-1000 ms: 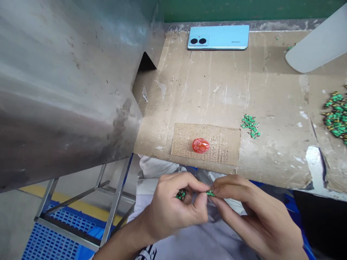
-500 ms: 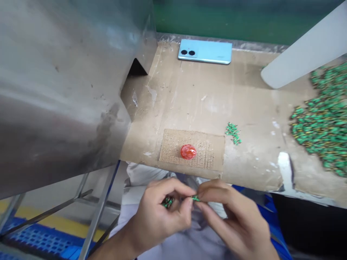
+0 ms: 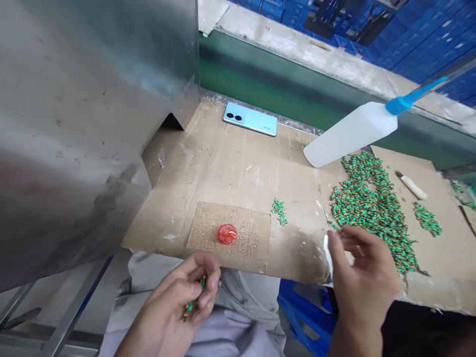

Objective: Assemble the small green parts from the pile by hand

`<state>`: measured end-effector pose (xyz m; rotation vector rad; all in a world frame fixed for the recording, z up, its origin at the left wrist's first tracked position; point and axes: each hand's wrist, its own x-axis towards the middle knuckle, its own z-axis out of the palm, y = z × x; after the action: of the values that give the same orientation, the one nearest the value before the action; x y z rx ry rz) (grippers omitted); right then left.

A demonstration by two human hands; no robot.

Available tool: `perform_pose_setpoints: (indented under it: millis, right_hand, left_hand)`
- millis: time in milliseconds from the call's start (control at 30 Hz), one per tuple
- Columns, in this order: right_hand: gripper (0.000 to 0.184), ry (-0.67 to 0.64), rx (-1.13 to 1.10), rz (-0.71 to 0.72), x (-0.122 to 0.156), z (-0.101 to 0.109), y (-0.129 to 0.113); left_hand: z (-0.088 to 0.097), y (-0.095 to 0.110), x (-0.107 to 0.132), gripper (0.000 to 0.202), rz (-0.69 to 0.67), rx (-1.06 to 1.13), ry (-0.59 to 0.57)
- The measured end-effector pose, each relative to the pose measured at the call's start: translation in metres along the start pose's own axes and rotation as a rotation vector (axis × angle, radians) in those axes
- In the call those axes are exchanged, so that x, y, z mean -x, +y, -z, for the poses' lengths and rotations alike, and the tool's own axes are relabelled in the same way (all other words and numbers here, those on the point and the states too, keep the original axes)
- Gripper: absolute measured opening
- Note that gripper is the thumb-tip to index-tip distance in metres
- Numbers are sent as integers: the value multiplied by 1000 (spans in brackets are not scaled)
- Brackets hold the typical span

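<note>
My left hand [image 3: 178,297], over my lap in front of the table's edge, is curled around several small green parts [image 3: 189,306] with gold-coloured ends. My right hand [image 3: 366,267] is over the table's front edge, beside a large heap of the same green parts [image 3: 372,213]. Its fingers are bent, with the thumb apart from them, and I make out nothing held. Before my left hand a round red dish [image 3: 227,234] with a glossy surface rests on a rough cardboard piece [image 3: 203,223]. A small cluster of green parts [image 3: 279,212] lies just right of that cardboard.
A white bottle [image 3: 349,134] with a blue nozzle leans over the table. A light blue phone [image 3: 251,119] lies at the back. Sheet metal [image 3: 92,124] walls off the left. Farther right are a white-handled tool [image 3: 411,186] and another green cluster [image 3: 427,219].
My hands have parted. The right one has gone from beside the left to the heap; the left still holds its green parts. The view has swung right, showing more of the bottle and heap.
</note>
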<state>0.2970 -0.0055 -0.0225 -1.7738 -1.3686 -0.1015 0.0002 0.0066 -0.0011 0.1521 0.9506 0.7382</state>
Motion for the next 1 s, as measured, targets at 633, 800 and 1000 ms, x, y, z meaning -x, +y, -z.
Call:
perform_pose_setpoints:
  millis: [633, 800, 1000]
  right_hand:
    - [12, -428, 5, -3, -8, -34, 5]
    - [13, -428, -78, -16, -12, -31, 2]
    - [10, -568, -368, 77, 3, -14, -36]
  left_hand:
    - [3, -1, -1, 21, 96, 173, -41]
    - [2, -5, -7, 16, 100, 96, -82]
    - [-3, -13, -11, 33, -64, -351, -191]
